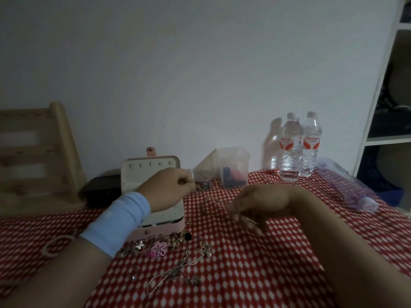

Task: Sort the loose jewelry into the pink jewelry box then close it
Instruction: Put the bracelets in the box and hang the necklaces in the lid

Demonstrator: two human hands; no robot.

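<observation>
Clock read from the wearer's seat, 12 toward the wall.

1. Wooden rack (pixel 33 152), far 9 o'clock, with a black case (pixel 100 190) beside it.
2. Bead loop (pixel 55 245), lying on the bench (pixel 244 274) at 8 o'clock.
3. Left hand (pixel 171 185), blue cuff (pixel 120 221) on the wrist. Narrow grip, with the fingertips pinched on what seems one end of a thin chain (pixel 209 198). The light is dim, so this is a judgement.
4. Pink jewelry box (pixel 133 174), at 11 o'clock, partly behind the left hand.
   - It stands open. The lid is upright on the 12 side, and the mouth faces 6.
   - The hinge line runs 9 to 3.
   - Likely light and stiff. Best closed by the lid's top edge at the snap tab (pixel 151 151).
5. Loose jewelry (pixel 178 270), just at 6 of the box.
   - It includes a pink flower piece (pixel 158 248) and a black-stone ring (pixel 188 236).
   - Pale chains trail from it toward 7.
   - All of it is probably light, limp, slippery and quick to tangle.
   - Chains are best lifted by an end or clasp, small pieces by a fingertip pinch.
6. The thin chain's long axis appears to run 10 to 4 between the hands, above the cloth.
7. Right hand (pixel 255 205), at 2 of the pile. Narrow grip, fingers curled down, with a gold link at the tips that is apparently the chain's other end.
8. Clear tubs (pixel 233 167) at 12, two water bottles (pixel 291 147) at 1, white shelving (pixel 389 107) at 3.
</observation>
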